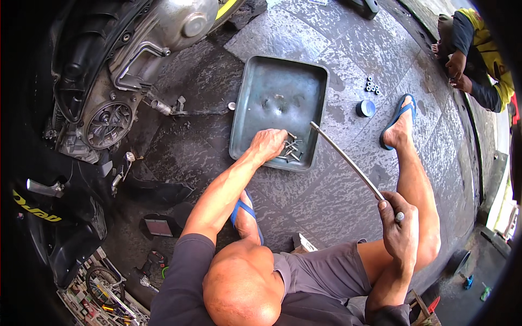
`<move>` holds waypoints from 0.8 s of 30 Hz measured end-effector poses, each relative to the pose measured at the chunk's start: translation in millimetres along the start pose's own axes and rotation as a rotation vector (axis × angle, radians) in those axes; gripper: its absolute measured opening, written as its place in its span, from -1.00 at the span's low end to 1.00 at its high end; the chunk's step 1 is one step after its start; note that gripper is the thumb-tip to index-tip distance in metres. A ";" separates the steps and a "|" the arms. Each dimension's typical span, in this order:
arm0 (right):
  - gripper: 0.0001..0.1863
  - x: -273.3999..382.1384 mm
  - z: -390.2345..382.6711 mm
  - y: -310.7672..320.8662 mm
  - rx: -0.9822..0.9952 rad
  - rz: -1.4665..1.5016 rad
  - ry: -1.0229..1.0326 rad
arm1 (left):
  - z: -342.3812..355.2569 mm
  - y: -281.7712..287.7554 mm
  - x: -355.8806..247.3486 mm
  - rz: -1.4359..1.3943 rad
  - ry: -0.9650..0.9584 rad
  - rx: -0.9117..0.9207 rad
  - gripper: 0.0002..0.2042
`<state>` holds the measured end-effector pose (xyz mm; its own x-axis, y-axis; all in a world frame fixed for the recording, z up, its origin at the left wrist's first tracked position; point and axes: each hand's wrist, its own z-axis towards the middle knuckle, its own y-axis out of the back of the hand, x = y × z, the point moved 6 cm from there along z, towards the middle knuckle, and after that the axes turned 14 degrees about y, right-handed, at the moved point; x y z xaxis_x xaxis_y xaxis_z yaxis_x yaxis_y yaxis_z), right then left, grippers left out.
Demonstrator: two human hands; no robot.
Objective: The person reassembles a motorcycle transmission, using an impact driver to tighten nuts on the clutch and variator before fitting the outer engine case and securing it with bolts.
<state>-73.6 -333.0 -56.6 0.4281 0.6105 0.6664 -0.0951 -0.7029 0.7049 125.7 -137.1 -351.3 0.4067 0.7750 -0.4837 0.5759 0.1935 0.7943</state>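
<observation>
At the upper left of the frame we note a scooter engine [117, 81] with its round side opening exposed, and a coil spring [161, 107] lying on the paving just to its right. Lower left holds a black body panel [65, 228].

At centre, slightly above the middle, we record a grey metal tray [280, 98] on the stone floor. Our left hand [267, 144] reaches into its lower edge, fingers curled together over a small heap of bolts [291, 150] in the tray's lower right corner; we cannot tell whether any bolt is actually pinched.

Right of centre, our right hand [399, 225] is clamped in a fist around the near end of a long metal rod [348, 163], whose far tip sits at the tray's right rim.

Further right, we note a small round blue tin [365, 108] and a cluster of small dark rollers [372, 86] on the floor, well apart from the tray. At upper right, another person [473, 54] crouches.
</observation>
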 end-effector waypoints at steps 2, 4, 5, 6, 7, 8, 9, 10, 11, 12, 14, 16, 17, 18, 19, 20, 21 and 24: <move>-0.82 -1.6 -0.2 0.3 0.006 0.003 -0.006 | 6.6 4.3 14.2 -0.310 0.083 0.032 -0.89; -0.82 -0.5 0.0 2.2 -0.014 -0.003 0.020 | 9.5 8.0 39.9 -0.839 0.298 0.148 -0.88; -0.82 -1.2 -0.3 1.2 0.000 0.007 0.005 | 6.3 10.9 45.1 -1.234 0.298 0.233 -0.85; -0.82 0.9 -0.4 2.2 -0.014 -0.001 0.035 | 2.7 18.0 45.7 -1.441 0.209 0.263 -0.81; -0.82 2.2 -0.4 2.1 -0.012 -0.002 0.051 | -2.4 20.1 52.1 -1.605 0.272 0.243 -0.82; -0.82 2.7 -0.8 1.1 0.002 0.007 0.051 | -7.7 21.3 55.6 -1.772 0.319 0.228 -0.82; -0.82 4.1 -1.3 1.5 0.000 0.003 0.063 | -10.7 23.1 61.4 -1.574 0.423 0.201 -0.82; -0.83 4.4 -2.0 1.3 0.009 0.007 0.058 | -14.4 24.9 62.0 -1.394 0.455 0.200 -0.82; -0.83 4.1 -2.6 0.6 0.027 0.025 0.047 | -17.7 25.7 66.0 -1.202 0.555 0.156 -0.81; -0.83 4.8 -2.9 1.9 0.020 0.010 0.058 | -17.9 32.5 61.0 -0.769 0.494 0.036 -0.80; -0.84 4.0 -4.1 2.5 0.035 0.019 0.051 | -22.2 26.8 46.1 -0.408 0.419 0.060 -0.78; -0.83 1.8 -4.7 4.8 0.019 0.019 0.037 | -25.1 19.3 36.7 -0.150 0.381 0.095 -0.76; -0.83 -0.2 -5.6 4.7 0.026 0.036 0.015 | -26.7 16.6 31.4 -0.116 0.345 0.083 -0.76; -0.83 -0.6 -5.9 6.2 0.012 0.016 0.020 | -27.6 14.9 28.5 -0.051 0.331 0.059 -0.75; -0.83 -1.5 -6.1 6.4 0.009 0.009 0.021 | -28.0 12.8 25.2 -0.044 0.300 0.055 -0.75; -0.83 -3.2 -6.3 5.8 0.020 0.012 0.005 | -27.3 12.3 23.3 -0.019 0.280 0.041 -0.75; -0.83 -2.7 -6.6 6.9 0.007 0.005 0.017 | -27.1 11.0 23.4 0.020 0.282 0.047 -0.75; -0.83 -3.0 -6.3 7.3 0.013 0.001 0.011 | -24.7 15.4 30.4 0.011 0.364 0.015 -0.74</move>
<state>-81.3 -337.6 -51.9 0.4177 0.6137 0.6700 -0.0840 -0.7082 0.7010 129.5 -95.7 -344.7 0.1358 0.9409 -0.3104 0.5840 0.1771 0.7922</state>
